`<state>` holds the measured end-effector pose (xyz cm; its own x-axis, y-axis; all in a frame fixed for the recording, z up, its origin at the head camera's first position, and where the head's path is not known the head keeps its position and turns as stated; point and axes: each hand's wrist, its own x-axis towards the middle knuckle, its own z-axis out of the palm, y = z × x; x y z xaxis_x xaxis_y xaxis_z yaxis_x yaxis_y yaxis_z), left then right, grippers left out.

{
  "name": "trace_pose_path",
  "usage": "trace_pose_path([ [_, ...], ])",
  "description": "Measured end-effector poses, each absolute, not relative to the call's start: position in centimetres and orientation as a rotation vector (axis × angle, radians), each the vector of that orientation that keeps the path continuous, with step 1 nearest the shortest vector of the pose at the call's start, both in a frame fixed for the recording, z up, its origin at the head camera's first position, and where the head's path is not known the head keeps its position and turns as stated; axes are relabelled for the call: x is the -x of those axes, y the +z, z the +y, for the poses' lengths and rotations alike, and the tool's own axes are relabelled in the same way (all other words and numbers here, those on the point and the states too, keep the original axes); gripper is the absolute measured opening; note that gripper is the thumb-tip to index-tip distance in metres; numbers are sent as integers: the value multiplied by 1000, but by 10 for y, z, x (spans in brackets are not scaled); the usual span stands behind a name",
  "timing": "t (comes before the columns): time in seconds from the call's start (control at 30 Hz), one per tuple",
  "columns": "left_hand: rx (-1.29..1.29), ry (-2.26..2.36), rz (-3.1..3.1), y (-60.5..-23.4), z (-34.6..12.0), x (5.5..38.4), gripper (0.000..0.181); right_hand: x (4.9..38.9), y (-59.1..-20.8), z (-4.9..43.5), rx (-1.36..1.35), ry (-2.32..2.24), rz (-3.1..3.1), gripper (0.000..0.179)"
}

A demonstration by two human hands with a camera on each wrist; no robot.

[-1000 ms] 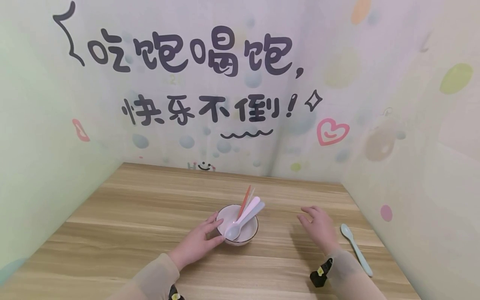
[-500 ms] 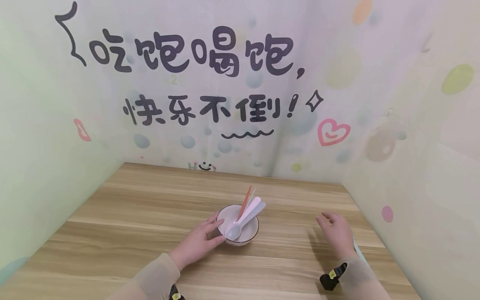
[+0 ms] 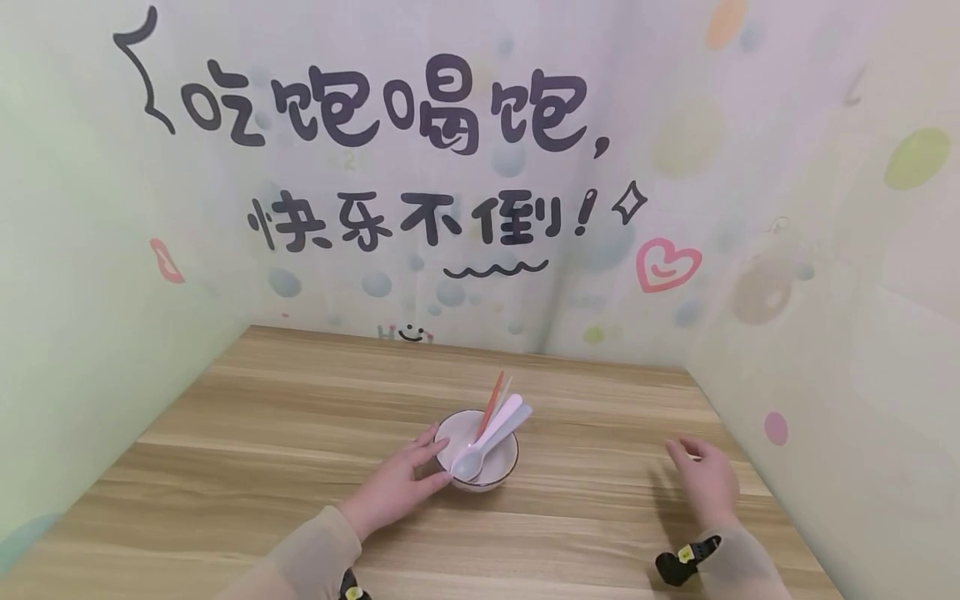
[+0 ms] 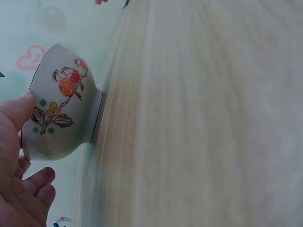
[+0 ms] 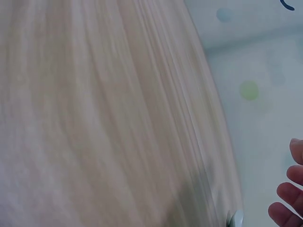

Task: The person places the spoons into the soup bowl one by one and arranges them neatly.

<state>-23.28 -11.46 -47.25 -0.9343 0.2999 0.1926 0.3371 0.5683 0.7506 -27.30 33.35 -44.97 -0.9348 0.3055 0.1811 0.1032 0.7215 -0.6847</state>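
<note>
A white bowl [image 3: 491,482] with a dark rim stands upright on the table; fruit and leaves decorate its outside in the left wrist view. My left hand [image 3: 397,483] holds its left rim, with thumb and fingers at the edge. Leaning in the bowl are a pink spoon [image 3: 504,415], a grey-blue spoon [image 3: 513,421], a thin orange-red stick-like handle [image 3: 492,398] and a pale thin one. At the right, my right hand [image 3: 705,479] hovers over the table with loosely bent fingers and nothing in them. Below it, the end of a light blue spoon [image 5: 237,218] shows; the rest is hidden.
The wood-grain table [image 3: 315,400] meets a printed back wall [image 3: 420,292] and side walls at left and right. The right hand is near the right wall [image 3: 847,417]. A black wrist camera [image 3: 678,568] hangs under the right wrist.
My right hand has moved to the right, away from the bowl and over the light blue spoon, covering it in the head view. The left hand and bowl have stayed put.
</note>
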Motion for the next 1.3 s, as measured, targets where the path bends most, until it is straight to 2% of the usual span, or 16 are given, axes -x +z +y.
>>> trace_pose_path([
  [0.4,551,-1343,-2750,-472,-114,233,59,267,-459,356,604,1083,-2608,64],
  [1.03,545,-1369,-2753,-471,-114,232,60,252,-476,377,783,877,-2654,58],
  [1.3,548,-1365,-2753,-472,-114,233,60,251,-481,381,805,864,-2696,62],
])
